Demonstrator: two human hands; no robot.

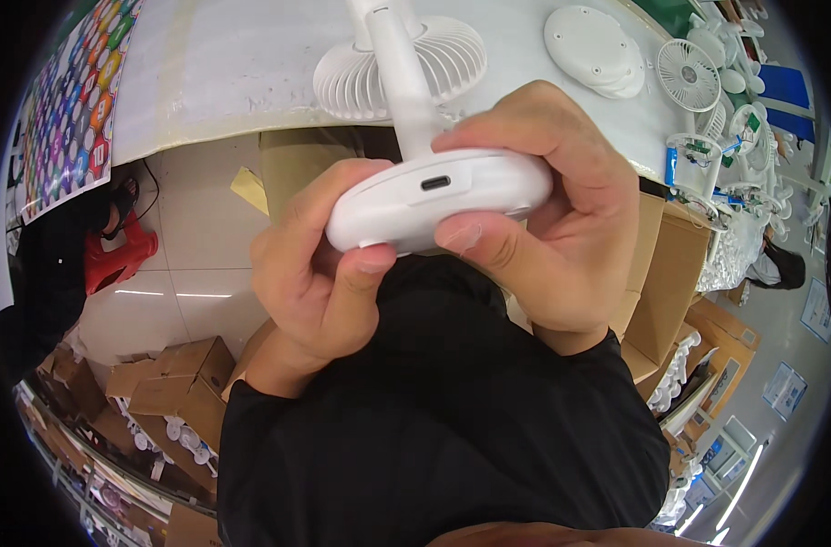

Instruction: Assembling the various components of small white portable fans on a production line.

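I hold a small white desk fan close under the camera. Its round base (433, 196) faces me, with a small charging port in its rim. My left hand (310, 273) grips the base's left side, thumb pressed on the lower edge. My right hand (552, 219) wraps the right side, fingers over the top and thumb underneath. The white stem (402, 82) runs up from the base to the ribbed fan head (433, 59), which hangs over the white worktable (242, 73).
A stack of round white base plates (596, 50) lies on the table at the right. Further right stand several partly built white fans (689, 77). Cardboard boxes (174, 383) sit on the floor at the left and right. A red stool (119, 255) stands at far left.
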